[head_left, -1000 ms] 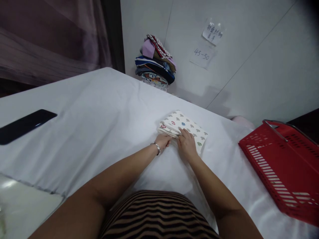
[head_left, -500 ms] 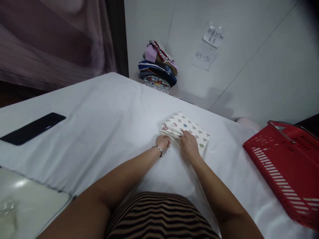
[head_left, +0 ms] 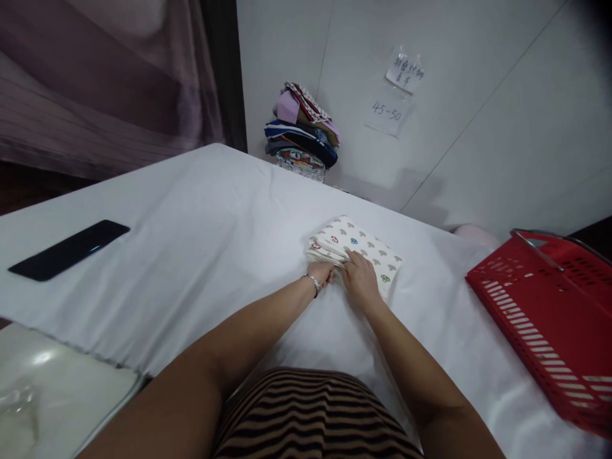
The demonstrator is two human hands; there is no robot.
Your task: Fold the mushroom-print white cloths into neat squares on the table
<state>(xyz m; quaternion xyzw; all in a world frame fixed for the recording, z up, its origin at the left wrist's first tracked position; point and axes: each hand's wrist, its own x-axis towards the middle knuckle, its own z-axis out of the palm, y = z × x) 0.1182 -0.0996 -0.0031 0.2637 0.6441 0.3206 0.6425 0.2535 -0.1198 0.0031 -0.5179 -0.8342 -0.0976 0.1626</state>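
A folded white cloth (head_left: 370, 247) with grey shapes and a few red, blue and green motifs lies on the white-covered table in front of me. My left hand (head_left: 321, 273), with a bracelet at its wrist, is closed at the cloth's near left edge, fingertips partly hidden under the layers. My right hand (head_left: 359, 277) grips the near edge, fingers on top and thumb at the side of the fold. Both hands are close together.
A black phone-like slab (head_left: 69, 250) lies on the table (head_left: 191, 210) at left. A red plastic basket (head_left: 554, 319) stands at right. Beyond the far edge is a stack of folded cloths (head_left: 303, 131); handwritten notes (head_left: 387, 115) are on the pale surface behind.
My left hand has slid right along the cloth's near edge, closer to my right hand. The right hand and the cloth have hardly moved; the view has shifted slightly.
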